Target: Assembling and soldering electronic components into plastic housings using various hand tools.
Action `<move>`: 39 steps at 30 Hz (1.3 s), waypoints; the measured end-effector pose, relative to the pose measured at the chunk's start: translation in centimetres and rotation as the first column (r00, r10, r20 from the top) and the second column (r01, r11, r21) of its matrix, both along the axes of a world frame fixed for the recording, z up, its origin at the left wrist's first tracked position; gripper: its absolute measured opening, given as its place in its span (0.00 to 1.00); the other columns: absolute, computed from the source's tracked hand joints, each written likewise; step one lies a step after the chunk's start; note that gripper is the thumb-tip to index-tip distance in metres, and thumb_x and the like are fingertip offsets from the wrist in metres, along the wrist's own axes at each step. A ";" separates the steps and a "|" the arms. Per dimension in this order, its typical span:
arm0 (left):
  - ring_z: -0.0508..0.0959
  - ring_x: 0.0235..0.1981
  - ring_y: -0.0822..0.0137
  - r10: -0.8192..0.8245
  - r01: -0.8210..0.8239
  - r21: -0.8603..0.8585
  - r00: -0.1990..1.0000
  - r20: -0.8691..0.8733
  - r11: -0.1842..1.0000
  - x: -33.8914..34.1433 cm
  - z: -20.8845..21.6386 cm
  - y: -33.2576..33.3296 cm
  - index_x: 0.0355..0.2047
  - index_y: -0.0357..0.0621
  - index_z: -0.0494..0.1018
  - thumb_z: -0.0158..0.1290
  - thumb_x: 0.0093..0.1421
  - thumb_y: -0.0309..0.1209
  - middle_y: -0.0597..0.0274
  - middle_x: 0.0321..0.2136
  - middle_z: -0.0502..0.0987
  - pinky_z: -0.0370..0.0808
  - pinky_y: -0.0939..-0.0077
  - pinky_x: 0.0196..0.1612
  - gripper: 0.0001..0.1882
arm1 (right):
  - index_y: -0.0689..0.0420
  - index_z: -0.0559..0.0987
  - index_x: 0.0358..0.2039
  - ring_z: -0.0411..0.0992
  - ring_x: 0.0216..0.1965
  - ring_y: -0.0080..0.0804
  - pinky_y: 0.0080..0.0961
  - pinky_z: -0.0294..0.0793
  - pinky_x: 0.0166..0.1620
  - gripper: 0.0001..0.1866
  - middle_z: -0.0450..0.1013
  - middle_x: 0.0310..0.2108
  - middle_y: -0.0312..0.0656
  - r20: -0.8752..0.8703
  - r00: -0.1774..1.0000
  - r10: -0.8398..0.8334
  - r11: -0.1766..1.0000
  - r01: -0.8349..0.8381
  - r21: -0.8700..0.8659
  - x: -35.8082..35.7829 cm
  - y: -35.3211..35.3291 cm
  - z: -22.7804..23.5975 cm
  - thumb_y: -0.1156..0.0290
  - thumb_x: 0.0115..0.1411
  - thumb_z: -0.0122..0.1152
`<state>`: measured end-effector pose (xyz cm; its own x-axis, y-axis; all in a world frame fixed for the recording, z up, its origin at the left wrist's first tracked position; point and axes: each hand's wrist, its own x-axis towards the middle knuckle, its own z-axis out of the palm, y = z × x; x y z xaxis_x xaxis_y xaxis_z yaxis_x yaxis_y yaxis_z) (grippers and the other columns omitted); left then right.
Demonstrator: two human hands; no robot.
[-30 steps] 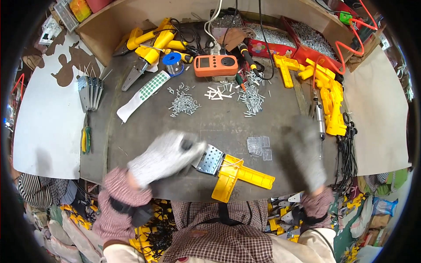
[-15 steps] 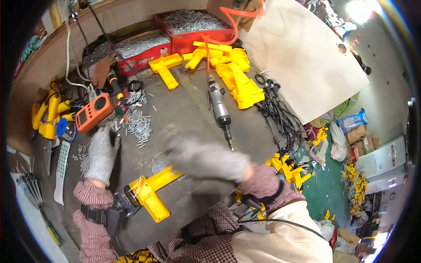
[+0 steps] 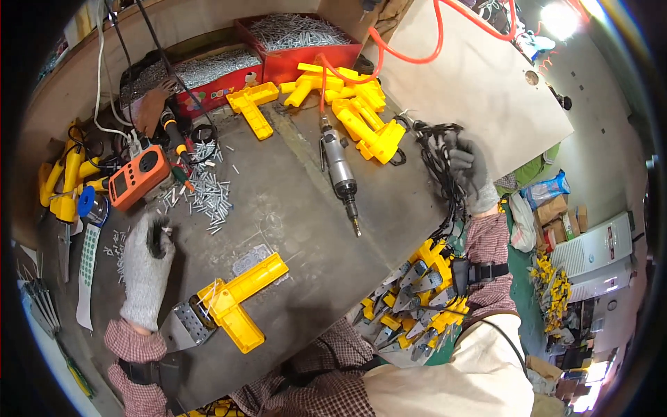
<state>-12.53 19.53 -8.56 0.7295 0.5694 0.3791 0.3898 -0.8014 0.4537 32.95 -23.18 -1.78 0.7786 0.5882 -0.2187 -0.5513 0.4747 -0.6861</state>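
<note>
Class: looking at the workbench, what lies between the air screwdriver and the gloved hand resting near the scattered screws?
In the head view, between the air screwdriver and the left hand lie loose screws on bare dark bench top; nothing else sits there.

Head view: you look down from above, close over the workbench [image 3: 292, 201] | facing: tilted toward your right, floor visible past the bench edge | reach: your left hand [image 3: 147, 271] low left, right hand [image 3: 471, 174] at the right edge | fisheye bends the rim | single view, nothing shared
</note>
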 end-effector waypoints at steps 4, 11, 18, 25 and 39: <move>0.77 0.40 0.58 -0.012 0.020 -0.294 1.000 0.027 0.956 -5.0 -0.8 -2.4 0.37 0.36 0.73 0.52 0.60 0.20 0.52 0.35 0.76 0.73 0.69 0.49 0.05 | 0.64 0.72 0.51 0.52 0.17 0.06 0.06 0.50 0.17 0.14 0.67 0.30 0.31 0.462 0.887 0.027 0.976 0.077 -0.204 -6.1 4.3 2.8 0.69 0.75 0.43; 0.76 0.39 0.57 0.109 -0.025 -0.420 0.978 0.177 0.907 -9.1 -1.8 -8.0 0.38 0.37 0.73 0.47 0.66 0.21 0.52 0.35 0.73 0.72 0.68 0.46 0.05 | 0.57 0.69 0.57 0.54 0.14 0.06 0.05 0.53 0.17 0.16 0.69 0.31 0.30 0.239 0.967 0.091 0.990 -0.113 0.081 -15.8 10.5 2.7 0.63 0.75 0.46; 0.76 0.39 0.52 0.081 -0.046 -0.314 0.992 0.099 0.948 -10.9 -2.0 -9.0 0.39 0.39 0.74 0.47 0.64 0.20 0.50 0.35 0.73 0.73 0.63 0.45 0.06 | 0.61 0.73 0.58 0.66 0.57 0.56 0.46 0.67 0.62 0.22 0.67 0.57 0.57 0.634 -0.079 0.769 0.549 0.589 -0.593 -23.2 15.8 -7.0 0.74 0.63 0.57; 0.76 0.37 0.52 0.146 -0.097 -0.355 0.982 0.115 0.930 -11.9 -2.0 -9.4 0.39 0.40 0.74 0.50 0.61 0.18 0.51 0.35 0.74 0.73 0.63 0.44 0.08 | 0.53 0.80 0.44 0.67 0.55 0.49 0.45 0.67 0.60 0.15 0.69 0.52 0.47 0.316 -0.406 0.857 0.421 0.197 -0.886 -26.9 12.9 -1.7 0.72 0.55 0.63; 0.77 0.39 0.72 0.006 0.476 -0.871 0.877 0.481 0.124 -4.7 1.4 -2.3 0.46 0.35 0.75 0.54 0.64 0.29 0.62 0.37 0.79 0.74 0.79 0.45 0.12 | 0.59 0.78 0.48 0.77 0.30 0.47 0.38 0.77 0.35 0.13 0.77 0.32 0.48 0.716 -0.040 0.697 0.688 -0.241 -0.684 -31.0 27.8 -6.2 0.67 0.66 0.56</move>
<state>-17.21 17.28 -7.16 0.8865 0.4507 -0.1049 -0.0692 0.3533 0.9330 2.00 4.64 -7.98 0.0389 0.9915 0.1240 0.5727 0.0796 -0.8159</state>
